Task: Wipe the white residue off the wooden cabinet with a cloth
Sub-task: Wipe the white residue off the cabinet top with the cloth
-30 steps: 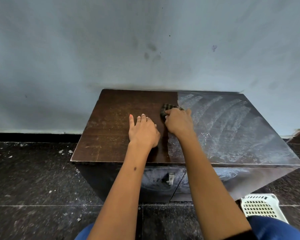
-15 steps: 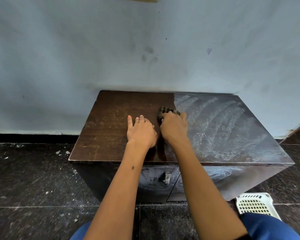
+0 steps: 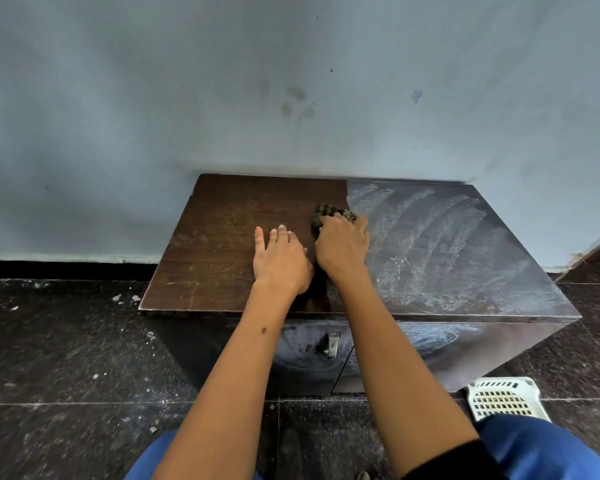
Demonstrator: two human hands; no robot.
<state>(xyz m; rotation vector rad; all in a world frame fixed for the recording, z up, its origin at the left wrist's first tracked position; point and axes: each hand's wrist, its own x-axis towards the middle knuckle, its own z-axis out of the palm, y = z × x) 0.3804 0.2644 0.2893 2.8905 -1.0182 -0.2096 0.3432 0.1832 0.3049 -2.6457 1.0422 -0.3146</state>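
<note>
wall [image 3: 187, 98]: pale blue, smudged | floor [image 3: 66, 358]: dark speckled tile (white flecks) | basket [image 3: 504, 398]: white plastic, lower right

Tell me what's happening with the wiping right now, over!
Right hand grips cloth at the residue's edge. Left hand flat on clean wood. Cabinet top left half clean; white residue covers right half. Nothing blocking.

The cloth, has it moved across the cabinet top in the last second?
No, not measurably. The cloth under the right hand sits at the same boundary between wiped wood and white residue on the cabinet.
</note>
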